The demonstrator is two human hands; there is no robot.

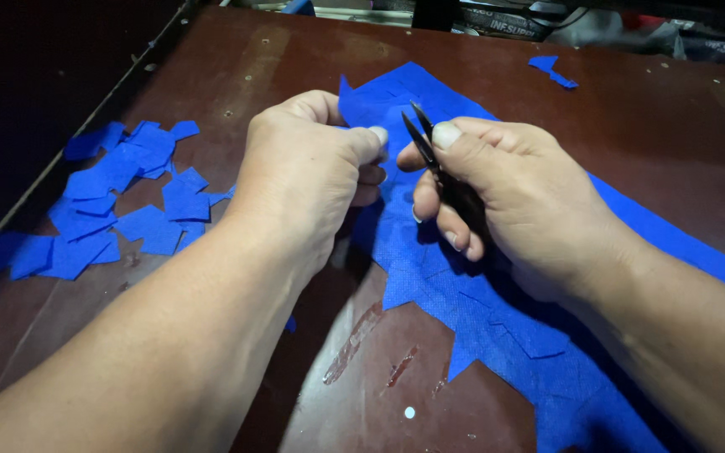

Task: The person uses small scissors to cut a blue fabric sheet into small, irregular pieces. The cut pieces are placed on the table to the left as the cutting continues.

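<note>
Head view shows the left hand (308, 172) bunched over the upper edge of a long blue fabric sheet (497, 335), while the right hand (497, 189) holds small black snips (421, 138) with their points aimed up and toward the left thumb. The likeliest slip, as I judge it, is a nick to the left thumb tip, because the blade points sit just beside it with almost no cloth showing between them. A second risk is a crooked or ragged cut: the sheet lies loose and creased on the dark brown table (648, 126), held only at one edge, so it could shift under the blades. The left fingers are curled tight and pressed together, thumb against forefinger, pinching the fabric edge. The right fingers wrap closed around the snips' body, thumb pressed flat along the top; the two blades stand slightly parted at the tips. The sheet runs from the hands down to the lower right, across the table. A heap of cut blue scraps (119, 201) lies well apart at the left, and one stray scrap (551, 70) near the far edge.
</note>
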